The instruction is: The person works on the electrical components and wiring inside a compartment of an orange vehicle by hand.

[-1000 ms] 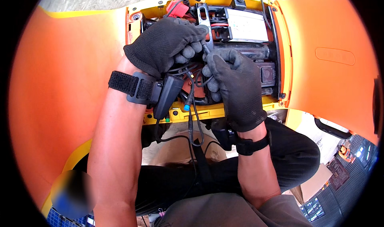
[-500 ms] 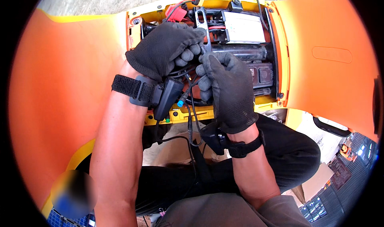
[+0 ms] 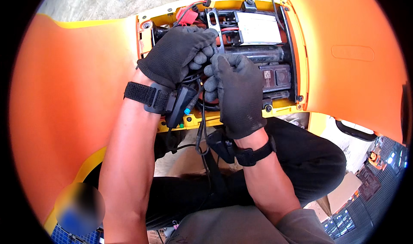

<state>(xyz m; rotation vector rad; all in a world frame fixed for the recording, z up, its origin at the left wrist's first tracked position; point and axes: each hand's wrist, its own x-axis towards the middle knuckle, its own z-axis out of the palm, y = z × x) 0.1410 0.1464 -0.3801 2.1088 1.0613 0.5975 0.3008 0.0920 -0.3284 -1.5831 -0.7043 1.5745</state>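
Both of my hands wear dark knit gloves and meet over an open bay in an orange and yellow body. My left hand (image 3: 178, 52) is closed, its thumb and fingers pinched at the end of a black cable. Close against it, my right hand (image 3: 241, 95) is closed too, pinching the same cable; the fingertips hide most of the joint. Below the hands, several black cables (image 3: 200, 130) hang over the bay's near edge. One of them ends in a blue-tipped connector (image 3: 187, 111), beside the black device strapped to my left wrist (image 3: 183, 104).
The bay holds a silver box (image 3: 259, 29), a slotted metal bracket (image 3: 213, 20), a red connector cover (image 3: 187, 16), a black tube (image 3: 258, 54) and a dark module (image 3: 276, 78). Orange panels (image 3: 77, 93) flank it. My knee (image 3: 318, 171) and a cardboard box (image 3: 342, 190) are nearby.
My right hand has shifted slightly left and up, closer to my left hand. The cable piece between the fingertips is now more hidden. The hanging cables have swung slightly left.
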